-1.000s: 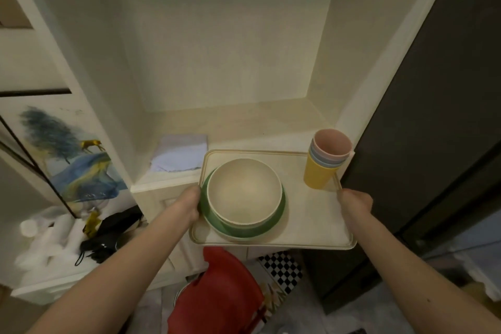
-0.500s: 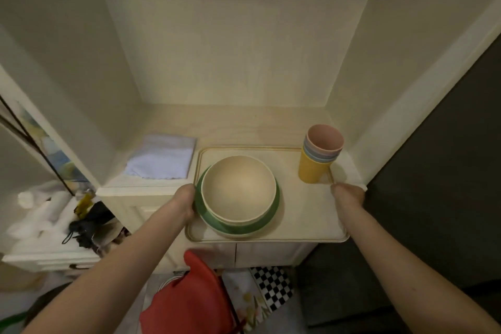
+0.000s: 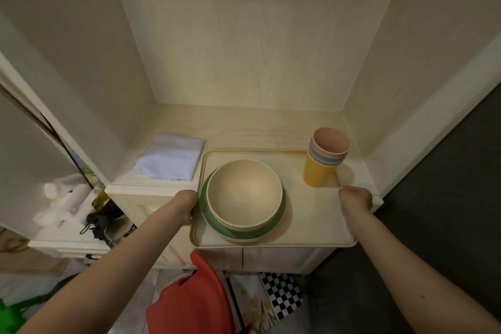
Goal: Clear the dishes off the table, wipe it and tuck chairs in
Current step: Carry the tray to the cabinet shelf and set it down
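Observation:
A cream tray (image 3: 311, 225) rests partly on the shelf of a cream alcove cabinet (image 3: 244, 127), its near edge overhanging the front. On it a beige bowl (image 3: 244, 192) sits stacked in a green bowl (image 3: 276, 222), and a stack of cups (image 3: 324, 160), yellow at the bottom and pink on top, stands at the tray's far right corner. My left hand (image 3: 187, 205) grips the tray's left rim. My right hand (image 3: 355, 198) grips the right rim, just in front of the cups.
A folded pale blue cloth (image 3: 170, 157) lies on the shelf left of the tray. Below the shelf are a red object (image 3: 189, 298) and a checkered item (image 3: 282, 295). A dark panel (image 3: 447, 198) stands to the right; clutter fills a lower shelf at left (image 3: 76, 206).
The tray has moved further onto the alcove shelf, with both hands still gripping its rims. My view has come closer to the cabinet.

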`<state>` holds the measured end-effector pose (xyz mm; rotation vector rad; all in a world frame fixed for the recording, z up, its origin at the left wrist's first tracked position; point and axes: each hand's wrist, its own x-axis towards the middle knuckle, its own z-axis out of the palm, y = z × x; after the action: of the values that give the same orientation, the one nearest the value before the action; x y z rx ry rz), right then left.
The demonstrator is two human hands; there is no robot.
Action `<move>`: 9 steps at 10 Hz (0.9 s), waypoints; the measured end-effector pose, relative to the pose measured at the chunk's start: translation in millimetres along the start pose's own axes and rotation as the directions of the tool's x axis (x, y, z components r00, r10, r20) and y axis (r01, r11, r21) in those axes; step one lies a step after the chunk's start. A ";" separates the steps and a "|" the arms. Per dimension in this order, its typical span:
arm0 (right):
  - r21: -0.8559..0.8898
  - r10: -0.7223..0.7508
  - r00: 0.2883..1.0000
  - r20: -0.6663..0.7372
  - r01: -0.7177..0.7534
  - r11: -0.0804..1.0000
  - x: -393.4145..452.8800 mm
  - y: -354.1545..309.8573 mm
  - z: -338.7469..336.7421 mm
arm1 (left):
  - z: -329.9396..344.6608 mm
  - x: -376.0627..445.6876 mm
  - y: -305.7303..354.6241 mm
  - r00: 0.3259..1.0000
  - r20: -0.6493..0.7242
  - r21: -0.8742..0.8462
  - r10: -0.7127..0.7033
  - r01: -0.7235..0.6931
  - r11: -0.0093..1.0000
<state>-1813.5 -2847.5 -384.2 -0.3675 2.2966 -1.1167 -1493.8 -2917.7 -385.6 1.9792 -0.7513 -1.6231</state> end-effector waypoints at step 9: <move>-0.268 -0.308 0.946 0.104 0.325 0.907 -5.3 16.2 0.9 | -35.1 7.8 -25.6 0.897 0.058 0.311 0.439 -0.434 0.846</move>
<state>-1808.7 -2835.6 -395.5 -0.9016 2.4019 -0.9045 -1455.2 -2903.5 -401.6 1.8347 -1.4170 -1.2698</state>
